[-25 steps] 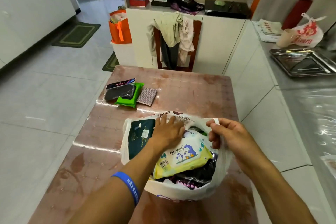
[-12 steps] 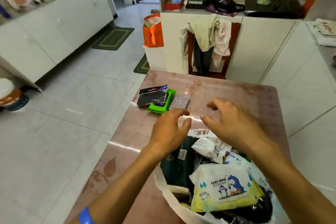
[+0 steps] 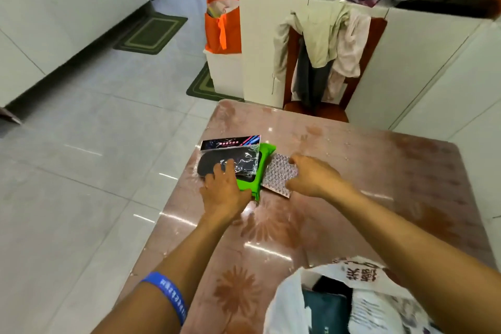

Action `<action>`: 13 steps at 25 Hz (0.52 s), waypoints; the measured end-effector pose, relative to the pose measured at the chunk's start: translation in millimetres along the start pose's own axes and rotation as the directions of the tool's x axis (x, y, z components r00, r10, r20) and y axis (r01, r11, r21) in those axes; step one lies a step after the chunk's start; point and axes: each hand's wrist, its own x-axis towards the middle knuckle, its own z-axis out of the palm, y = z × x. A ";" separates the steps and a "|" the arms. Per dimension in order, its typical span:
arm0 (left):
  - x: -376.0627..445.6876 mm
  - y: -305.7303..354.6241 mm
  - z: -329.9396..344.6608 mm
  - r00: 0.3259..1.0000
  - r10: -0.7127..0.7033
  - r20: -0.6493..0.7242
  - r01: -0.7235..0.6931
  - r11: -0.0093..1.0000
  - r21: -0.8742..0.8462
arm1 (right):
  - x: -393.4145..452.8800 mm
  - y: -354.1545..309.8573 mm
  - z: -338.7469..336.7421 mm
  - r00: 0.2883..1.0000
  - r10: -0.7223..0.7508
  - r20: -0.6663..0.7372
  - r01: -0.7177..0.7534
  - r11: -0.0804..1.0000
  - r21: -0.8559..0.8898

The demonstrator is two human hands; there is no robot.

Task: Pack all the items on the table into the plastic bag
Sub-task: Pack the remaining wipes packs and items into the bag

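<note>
A: Near edge, lower right: white plastic bag (image 3: 360,276) stood open on the pink table (image 3: 352,160), a dark teal packet (image 3: 325,306) showing inside. Blue wristband (image 3: 168,294) on the left forearm.

B: And the hands?

A: Both were well beyond the bag, at the pile on the table's far left. Left hand (image 3: 223,192) lay fingers spread over the clear-wrapped black item (image 3: 230,161), thumb against the green pack (image 3: 264,168) beneath it. No closed grasp seen.

B: Right?

A: Right hand (image 3: 311,175) rested on the patterned flat packet (image 3: 278,176) just beside the green pack, fingers loosely curled; motion blur, so pinching or merely touching could not be told.
</note>
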 end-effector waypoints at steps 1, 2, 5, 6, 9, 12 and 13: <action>15.0 2.8 12.5 1.000 0.012 0.015 -0.012 1.000 0.022 | 20.8 1.3 11.1 1.000 -0.014 -0.003 0.014 0.996 -0.087; 28.4 6.7 24.0 0.998 0.022 0.054 -0.022 1.000 0.012 | 38.5 3.7 23.8 0.999 -0.044 0.019 0.047 0.976 -0.212; 62.8 11.6 56.5 0.980 0.006 0.198 -0.001 1.000 -0.023 | 74.8 13.3 64.6 0.970 -0.045 0.241 0.139 0.909 -0.392; 70.6 11.0 63.8 0.980 0.001 0.200 0.004 1.000 -0.020 | 81.5 17.0 72.3 0.960 -0.031 0.277 0.139 0.915 -0.379; 82.1 2.2 73.4 0.996 -0.014 0.087 0.019 0.998 -0.054 | 93.7 18.9 76.4 0.972 -0.191 0.138 0.234 0.855 -0.463; 66.5 -4.1 75.8 1.000 -0.008 0.020 0.011 0.989 -0.146 | 89.5 14.9 68.6 0.950 -0.309 -0.031 0.271 0.872 -0.407; 54.0 -5.9 76.2 1.000 0.001 0.027 0.003 0.986 -0.166 | 83.5 15.1 64.1 0.958 -0.286 -0.027 0.263 0.911 -0.319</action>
